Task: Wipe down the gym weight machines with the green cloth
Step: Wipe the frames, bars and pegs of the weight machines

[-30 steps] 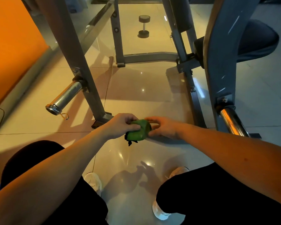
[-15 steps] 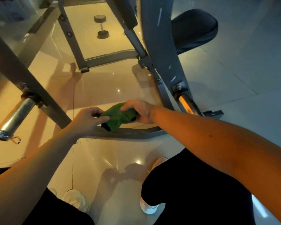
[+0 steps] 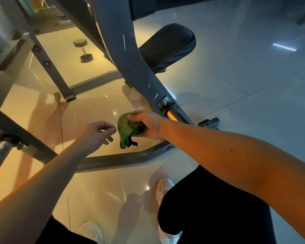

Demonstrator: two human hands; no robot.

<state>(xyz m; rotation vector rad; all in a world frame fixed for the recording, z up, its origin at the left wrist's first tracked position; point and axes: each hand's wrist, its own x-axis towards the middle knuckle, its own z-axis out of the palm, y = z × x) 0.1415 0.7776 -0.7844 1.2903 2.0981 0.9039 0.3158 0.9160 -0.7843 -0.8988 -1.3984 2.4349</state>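
The right hand [image 3: 148, 124] grips the bunched green cloth [image 3: 127, 129] above the tiled floor [image 3: 253, 103]. The left hand [image 3: 95, 132] hangs loosely curled and empty at the cloth's 9 o'clock, apparently not touching it. At 2 o'clock, just beside the right hand, a chrome peg [image 3: 173, 111] juts from the grey machine frame [image 3: 130, 59] — its base bar [image 3: 121, 159] crosses at 6 o'clock, and a dumbbell [image 3: 83, 50] stands at 11.

The cloth [image 3: 126, 127] sat in the right hand [image 3: 148, 124], right of the left hand [image 3: 95, 134]; the dumbbell [image 3: 83, 50] lay behind the machine frame [image 3: 130, 59].

Small dumbbell [image 3: 83, 50] standing on end, glossy tiled floor [image 3: 236, 85]
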